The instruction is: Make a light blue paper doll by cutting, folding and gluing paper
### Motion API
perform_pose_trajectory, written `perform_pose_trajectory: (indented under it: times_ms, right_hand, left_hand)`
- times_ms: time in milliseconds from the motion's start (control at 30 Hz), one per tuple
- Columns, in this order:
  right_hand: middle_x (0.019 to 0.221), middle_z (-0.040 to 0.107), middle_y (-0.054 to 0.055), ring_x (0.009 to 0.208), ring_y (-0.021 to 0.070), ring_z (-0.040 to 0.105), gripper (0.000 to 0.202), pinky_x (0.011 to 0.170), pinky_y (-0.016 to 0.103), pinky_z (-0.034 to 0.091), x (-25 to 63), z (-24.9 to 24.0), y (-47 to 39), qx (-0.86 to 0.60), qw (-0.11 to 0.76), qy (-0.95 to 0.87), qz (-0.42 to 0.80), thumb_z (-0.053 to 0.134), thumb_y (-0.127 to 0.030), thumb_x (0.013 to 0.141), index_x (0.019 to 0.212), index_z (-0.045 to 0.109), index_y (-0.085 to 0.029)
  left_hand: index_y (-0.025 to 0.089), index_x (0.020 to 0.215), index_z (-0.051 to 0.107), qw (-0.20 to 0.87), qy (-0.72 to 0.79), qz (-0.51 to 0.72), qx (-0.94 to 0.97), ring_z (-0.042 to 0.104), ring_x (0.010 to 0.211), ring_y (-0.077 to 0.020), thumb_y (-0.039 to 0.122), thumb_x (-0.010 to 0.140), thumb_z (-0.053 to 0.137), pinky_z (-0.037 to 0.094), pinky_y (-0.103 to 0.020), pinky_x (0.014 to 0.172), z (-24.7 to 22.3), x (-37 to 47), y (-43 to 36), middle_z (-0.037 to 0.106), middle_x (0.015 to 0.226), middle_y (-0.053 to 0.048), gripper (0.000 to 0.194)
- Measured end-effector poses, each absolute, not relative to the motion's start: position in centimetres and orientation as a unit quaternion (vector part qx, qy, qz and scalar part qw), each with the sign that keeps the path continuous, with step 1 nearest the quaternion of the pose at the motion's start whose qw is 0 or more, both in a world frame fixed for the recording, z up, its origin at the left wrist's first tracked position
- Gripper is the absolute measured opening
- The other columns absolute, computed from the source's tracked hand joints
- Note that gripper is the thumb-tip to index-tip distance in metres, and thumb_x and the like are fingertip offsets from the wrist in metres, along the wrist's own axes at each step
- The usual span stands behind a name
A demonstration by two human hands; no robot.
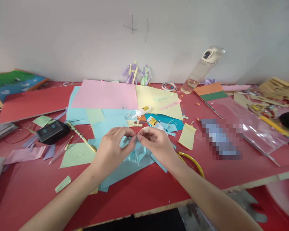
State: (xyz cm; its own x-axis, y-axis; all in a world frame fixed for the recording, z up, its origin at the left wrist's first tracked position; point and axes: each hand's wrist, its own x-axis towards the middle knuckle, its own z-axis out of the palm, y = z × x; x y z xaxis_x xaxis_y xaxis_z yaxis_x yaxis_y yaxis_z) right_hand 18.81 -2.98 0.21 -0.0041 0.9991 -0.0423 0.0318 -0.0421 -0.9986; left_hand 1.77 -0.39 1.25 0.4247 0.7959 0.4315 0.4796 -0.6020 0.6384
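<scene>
My left hand (115, 146) is closed, its thumb and forefinger pinched together over the middle of the table. Directly across from it, my right hand (156, 142) pinches at the same spot, and the fingertips nearly meet. Between them a small folded light blue paper piece (135, 154) hangs below the fingertips; its upper part is hidden by the fingers. Underneath lie light blue sheets (120, 175). Just beyond the hands are a white glue bottle (142, 111) with a yellow label and a second glue bottle (155, 123), partly covered by paper scraps.
Purple and green paper figures (133, 73) lean on the wall. A clear water bottle (201, 70) stands tilted-looking at the back. Pink paper (106, 94), a patterned pencil (83, 138), a black device (52, 131) and a yellow ring-shaped handle (195, 162) lie around the hands.
</scene>
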Motion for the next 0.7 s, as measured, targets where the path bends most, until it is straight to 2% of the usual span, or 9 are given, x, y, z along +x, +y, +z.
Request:
perform_pose_trajectory:
  times_ms: [167, 500, 600, 700]
  right_hand:
    - [0.071, 0.060, -0.002, 0.065, 0.0116, 0.054, 0.008, 0.059, 0.024, 0.044, 18.71, 0.39, -3.22, -0.515, 0.488, -0.501, 0.496, 0.067, -0.027, 0.079, 0.076, 0.064, -0.020]
    - [0.068, 0.060, -0.002, 0.063, 0.0116, 0.055, 0.009, 0.058, 0.025, 0.045, 18.55, 0.56, -3.34, -0.509, 0.492, -0.513, 0.486, 0.067, -0.028, 0.079, 0.075, 0.063, -0.020]
    - [0.068, 0.059, -0.002, 0.062, 0.0116, 0.052, 0.011, 0.056, 0.024, 0.044, 18.63, 0.63, -3.24, -0.522, 0.488, -0.504, 0.486, 0.066, -0.030, 0.078, 0.074, 0.063, -0.021]
    - [0.067, 0.057, -0.002, 0.062, 0.0116, 0.050, 0.012, 0.055, 0.025, 0.042, 18.73, 0.54, -3.13, -0.527, 0.495, -0.492, 0.485, 0.066, -0.031, 0.077, 0.072, 0.063, -0.021]
  left_hand:
    - [0.021, 0.083, 0.065, 0.376, 0.427, 0.348, 0.745, 0.065, 0.073, -0.0142, 0.027, 0.089, 0.059, 0.055, -0.026, 0.067, 1.78, 1.90, -0.42, 0.068, 0.078, 0.001, 0.011]
    - [0.020, 0.077, 0.063, 0.464, 0.409, 0.347, 0.705, 0.065, 0.070, -0.0157, 0.025, 0.090, 0.057, 0.053, -0.025, 0.058, 2.03, 1.83, -0.04, 0.068, 0.075, -0.001, 0.015]
    - [0.020, 0.081, 0.064, 0.443, 0.401, 0.357, 0.718, 0.066, 0.074, -0.0158, 0.027, 0.091, 0.057, 0.055, -0.026, 0.064, 1.97, 1.77, -0.15, 0.068, 0.078, -0.001, 0.014]
    - [0.022, 0.088, 0.065, 0.357, 0.400, 0.366, 0.760, 0.067, 0.083, -0.0175, 0.027, 0.090, 0.060, 0.056, -0.030, 0.076, 1.89, 1.69, -0.39, 0.070, 0.085, -0.001, 0.008]
